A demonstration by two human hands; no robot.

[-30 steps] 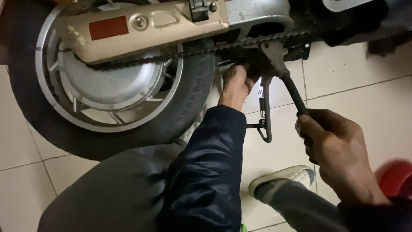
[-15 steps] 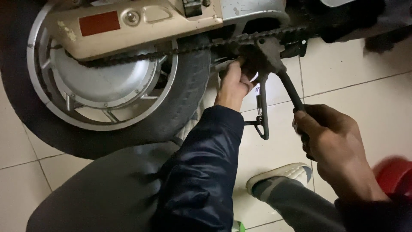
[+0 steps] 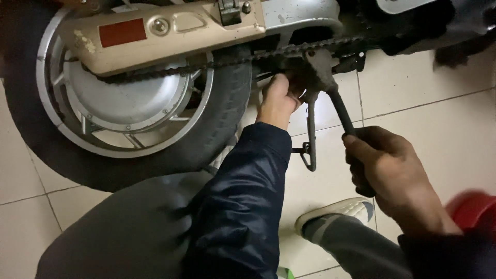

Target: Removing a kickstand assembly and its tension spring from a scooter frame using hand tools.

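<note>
Wrench handle (image 3: 338, 111), slim dark steel, gripped by right hand (image 3: 392, 173); left hand (image 3: 278, 98) clutches greasy bracket (image 3: 310, 67).

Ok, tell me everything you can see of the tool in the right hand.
The tool is a dark metal bar, likely a wrench, with a straight, slim shaft. It runs on a slant from the right hand, whose fingers are wrapped around its lower end, up and left to the grey bracket under the chain. Its head is hidden there, so its type is unclear. The left hand reaches in beside that bracket, apart from the shaft.
</note>
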